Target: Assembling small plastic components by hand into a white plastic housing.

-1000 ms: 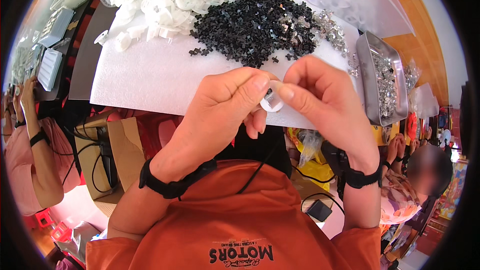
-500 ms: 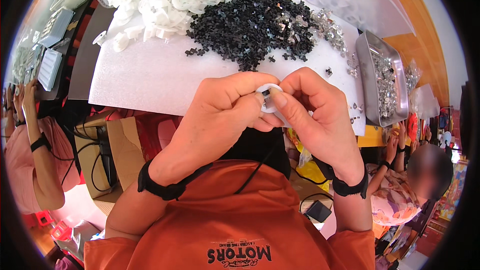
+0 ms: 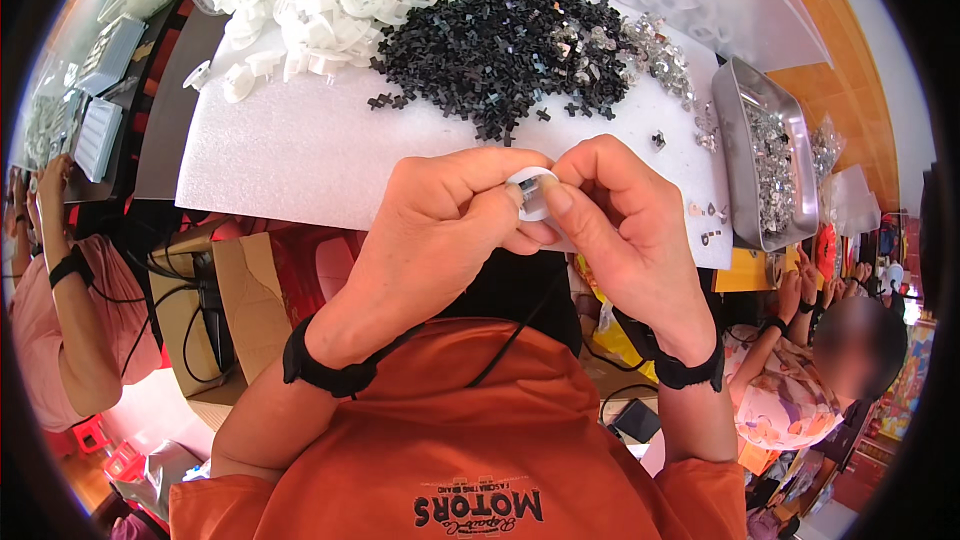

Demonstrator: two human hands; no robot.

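In front of me, over the near edge of the foam sheet, both hands meet at a small round white plastic part [image 3: 534, 210]. My left hand [image 3: 430, 230] pinches its left side between thumb and fingers. On the right side, my right hand [image 3: 635, 235] grips it too, its thumb pressed at the opening. Something grey and dark shows inside the part, partly hidden by the thumbs. Beyond the hands lies a heap of small black cross-shaped pieces [image 3: 490, 50]. Left of it are piled white round plastic parts [image 3: 330, 0].
A white foam sheet [image 3: 290, 160] covers the table. Small shiny metal pieces [image 3: 665, 65] lie right of the black heap, and more fill a steel tray [image 3: 728, 140]. An open cardboard box [image 3: 250, 310] stands below at left. Other people work on both sides.
Both hands have shifted very slightly left with the white part. The dark area inside it looks smaller and greyer now. The grip stays the same.
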